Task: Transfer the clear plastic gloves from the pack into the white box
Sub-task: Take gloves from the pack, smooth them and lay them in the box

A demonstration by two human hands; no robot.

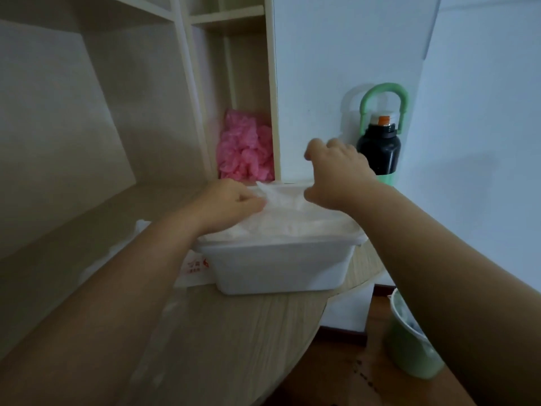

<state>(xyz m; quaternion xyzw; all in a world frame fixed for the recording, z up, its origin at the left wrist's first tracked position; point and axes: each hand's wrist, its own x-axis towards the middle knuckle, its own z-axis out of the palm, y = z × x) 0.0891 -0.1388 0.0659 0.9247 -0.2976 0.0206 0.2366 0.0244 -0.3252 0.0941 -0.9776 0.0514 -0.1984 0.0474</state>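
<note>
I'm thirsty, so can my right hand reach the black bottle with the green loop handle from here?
Probably yes: the right hand is raised just in front of the black bottle with the green loop handle, with nothing standing between them.

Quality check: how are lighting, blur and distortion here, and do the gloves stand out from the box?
Head view: dim, bluish, no glare; wide-angle distortion bends the shelf uprights and desk edge; the right hand looks slightly blurred at the fingers; the clear gloves barely stand out from the white box; the bottle casts a soft shadow on the wall.
</note>
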